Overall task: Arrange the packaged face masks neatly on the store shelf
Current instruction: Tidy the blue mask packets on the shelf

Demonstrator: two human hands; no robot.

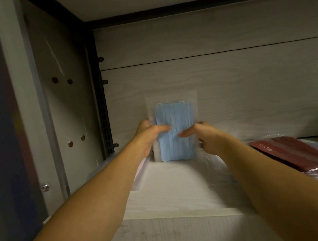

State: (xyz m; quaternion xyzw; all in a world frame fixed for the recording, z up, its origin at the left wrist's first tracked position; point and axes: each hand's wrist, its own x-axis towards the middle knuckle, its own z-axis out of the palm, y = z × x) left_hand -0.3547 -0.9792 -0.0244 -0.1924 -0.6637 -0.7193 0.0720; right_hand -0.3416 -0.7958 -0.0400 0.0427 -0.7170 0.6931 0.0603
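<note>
2 bare hands hold 1 clear pack (175,126) of blue face masks upright at the back of a pale wooden shelf (175,196). The left hand (148,135) grips the pack's left edge, thumb lying across the front. The right hand (202,135) grips the right edge the same way, thumb on the front, fingers curled behind. The pack's bottom edge looks to rest on the shelf, close to or against the back wall (229,83), near the left side panel (69,111). Its long axis runs vertically, front facing the viewer, sealed top flap pointing up. More packs, red (290,154) and blue, lie flat in a loose heap to the right. To do this step well, it seems best to square the bottom edge to the back wall, lean the pack slightly back so it will not tip forward, then let go with both hands together
</note>
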